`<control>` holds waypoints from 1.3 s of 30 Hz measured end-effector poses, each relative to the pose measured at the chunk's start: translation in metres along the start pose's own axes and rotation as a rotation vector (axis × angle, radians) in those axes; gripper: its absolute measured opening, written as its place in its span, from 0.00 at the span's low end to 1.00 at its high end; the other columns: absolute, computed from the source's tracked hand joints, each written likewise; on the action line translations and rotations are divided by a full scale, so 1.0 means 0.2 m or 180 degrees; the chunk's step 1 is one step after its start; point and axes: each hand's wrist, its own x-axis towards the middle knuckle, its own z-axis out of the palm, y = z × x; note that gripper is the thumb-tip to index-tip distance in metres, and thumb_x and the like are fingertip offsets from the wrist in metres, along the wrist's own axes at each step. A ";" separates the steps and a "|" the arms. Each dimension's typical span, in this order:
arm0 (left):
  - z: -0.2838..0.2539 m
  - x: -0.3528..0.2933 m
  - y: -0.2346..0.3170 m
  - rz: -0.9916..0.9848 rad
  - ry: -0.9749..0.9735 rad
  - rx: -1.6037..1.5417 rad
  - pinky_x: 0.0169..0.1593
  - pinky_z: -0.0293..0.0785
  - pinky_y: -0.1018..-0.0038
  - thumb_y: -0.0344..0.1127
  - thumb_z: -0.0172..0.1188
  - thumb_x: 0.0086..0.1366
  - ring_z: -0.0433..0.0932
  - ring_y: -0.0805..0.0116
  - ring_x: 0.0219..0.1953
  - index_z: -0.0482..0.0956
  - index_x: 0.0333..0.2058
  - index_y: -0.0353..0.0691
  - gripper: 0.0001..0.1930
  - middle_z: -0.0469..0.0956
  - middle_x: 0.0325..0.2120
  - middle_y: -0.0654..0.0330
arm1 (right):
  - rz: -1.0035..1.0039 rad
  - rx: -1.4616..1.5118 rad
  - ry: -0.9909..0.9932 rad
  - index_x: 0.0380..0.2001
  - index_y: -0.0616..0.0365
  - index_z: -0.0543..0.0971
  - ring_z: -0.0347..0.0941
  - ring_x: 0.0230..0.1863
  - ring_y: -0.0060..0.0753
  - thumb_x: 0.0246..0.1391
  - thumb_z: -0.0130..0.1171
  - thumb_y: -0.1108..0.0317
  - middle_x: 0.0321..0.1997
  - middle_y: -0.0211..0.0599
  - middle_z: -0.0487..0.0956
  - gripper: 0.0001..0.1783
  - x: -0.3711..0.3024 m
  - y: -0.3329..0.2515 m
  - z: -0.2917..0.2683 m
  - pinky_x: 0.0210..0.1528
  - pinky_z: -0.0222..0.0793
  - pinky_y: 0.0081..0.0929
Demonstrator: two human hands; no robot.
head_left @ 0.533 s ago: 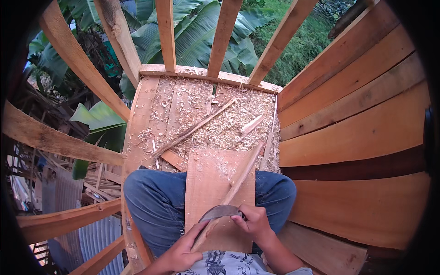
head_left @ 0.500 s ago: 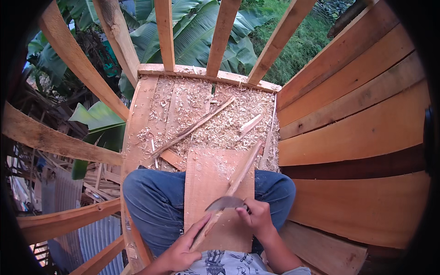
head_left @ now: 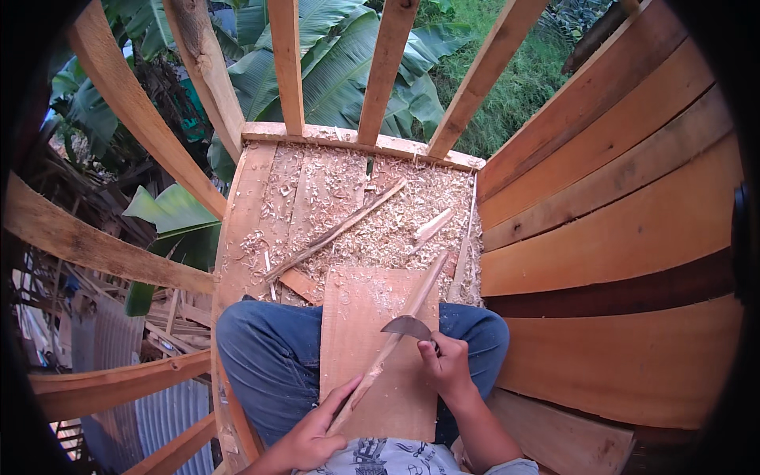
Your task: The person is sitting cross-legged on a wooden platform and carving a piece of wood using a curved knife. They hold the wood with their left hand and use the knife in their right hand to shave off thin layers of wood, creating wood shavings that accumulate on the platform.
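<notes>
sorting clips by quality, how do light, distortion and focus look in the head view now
Head view: soft daylight, no hard-edged shadow evident on the lap board; head view: fisheye bowing in the wall planks, black corners; head view: stick and curved blade have readable outlines, though single wood shavings are too small to judge for focus.

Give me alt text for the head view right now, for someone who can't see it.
A person's right hand holds a curved grey metal blade over a long pale wooden stick gripped in the left hand. Beneath is a flat rectangular wooden board between blue-jeaned knees; curly pale shavings litter the wooden plank floor.
</notes>
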 end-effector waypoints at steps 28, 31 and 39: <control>-0.03 0.01 -0.06 0.0158 0.0077 -0.0228 0.69 0.44 0.72 0.33 0.55 0.46 0.54 0.63 0.68 0.50 0.68 0.34 0.47 0.57 0.64 0.53 | -0.0587 0.0108 -0.0435 0.17 0.58 0.74 0.73 0.18 0.48 0.54 0.64 0.49 0.15 0.44 0.72 0.24 -0.06 -0.07 0.06 0.21 0.68 0.38; 0.00 0.01 -0.01 0.0068 0.0170 -0.0149 0.70 0.44 0.70 0.31 0.53 0.47 0.53 0.62 0.69 0.50 0.68 0.33 0.46 0.56 0.66 0.52 | -0.0755 -0.0277 -0.0066 0.15 0.57 0.71 0.72 0.17 0.47 0.52 0.64 0.47 0.14 0.41 0.71 0.26 0.00 -0.01 0.03 0.19 0.66 0.38; -0.05 0.00 -0.09 -0.0398 0.0330 -0.0532 0.67 0.49 0.71 0.23 0.54 0.42 0.57 0.65 0.66 0.51 0.67 0.34 0.48 0.60 0.62 0.54 | -0.0479 0.0149 -0.0182 0.17 0.59 0.74 0.73 0.19 0.49 0.55 0.62 0.48 0.15 0.45 0.71 0.25 -0.01 -0.03 0.06 0.21 0.67 0.39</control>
